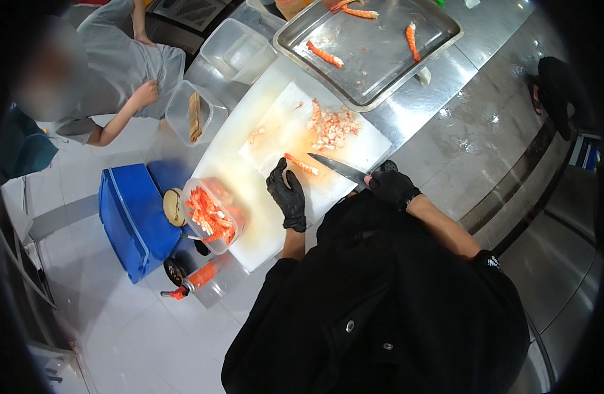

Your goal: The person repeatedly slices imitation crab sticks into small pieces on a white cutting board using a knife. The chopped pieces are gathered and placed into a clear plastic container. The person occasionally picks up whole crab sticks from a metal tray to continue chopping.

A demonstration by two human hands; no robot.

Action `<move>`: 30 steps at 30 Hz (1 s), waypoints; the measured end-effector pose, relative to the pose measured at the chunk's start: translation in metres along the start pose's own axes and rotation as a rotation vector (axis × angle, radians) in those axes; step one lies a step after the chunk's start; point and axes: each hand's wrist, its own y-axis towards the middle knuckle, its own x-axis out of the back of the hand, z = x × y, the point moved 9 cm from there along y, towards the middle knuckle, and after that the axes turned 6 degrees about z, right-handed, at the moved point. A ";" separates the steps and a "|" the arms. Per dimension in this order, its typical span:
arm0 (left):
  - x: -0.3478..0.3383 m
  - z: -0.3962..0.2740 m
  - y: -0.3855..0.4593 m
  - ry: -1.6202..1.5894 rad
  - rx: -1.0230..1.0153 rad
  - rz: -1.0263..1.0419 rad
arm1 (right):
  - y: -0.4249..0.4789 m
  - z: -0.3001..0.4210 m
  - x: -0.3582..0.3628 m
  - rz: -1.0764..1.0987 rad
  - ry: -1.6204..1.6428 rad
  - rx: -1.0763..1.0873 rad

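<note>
My right hand [393, 186], in a black glove, grips the handle of a kitchen knife [339, 167]. The blade points left across a small white cutting board [267, 143], its tip just right of a peeled orange-and-white shrimp [302, 164]. At the shrimp's left end is my black-gloved left hand [287, 194], thumb apart from the fingers; whether a fingertip touches the shrimp I cannot tell. Beyond the knife lies a heap of chopped shrimp [334, 127] on the same board. Small scraps [256, 134] lie left of the heap.
A metal tray [371, 93] with several shrimp stands at the far side. To the left are a plastic container of shrimp pieces [208, 214], a blue bin [127, 221], a torch on a gas canister [201, 277] and clear containers [238, 49]. Another person [120, 69] stands across the counter.
</note>
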 end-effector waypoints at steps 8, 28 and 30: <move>-0.036 -0.001 -0.021 0.284 0.060 0.038 | 0.019 0.019 -0.019 0.182 -0.014 -0.018; -0.046 -0.006 -0.015 0.466 0.112 0.128 | 0.023 0.022 -0.016 0.115 -0.001 0.025; -0.047 -0.008 -0.015 0.459 0.103 0.138 | 0.023 0.023 -0.021 0.177 -0.015 0.025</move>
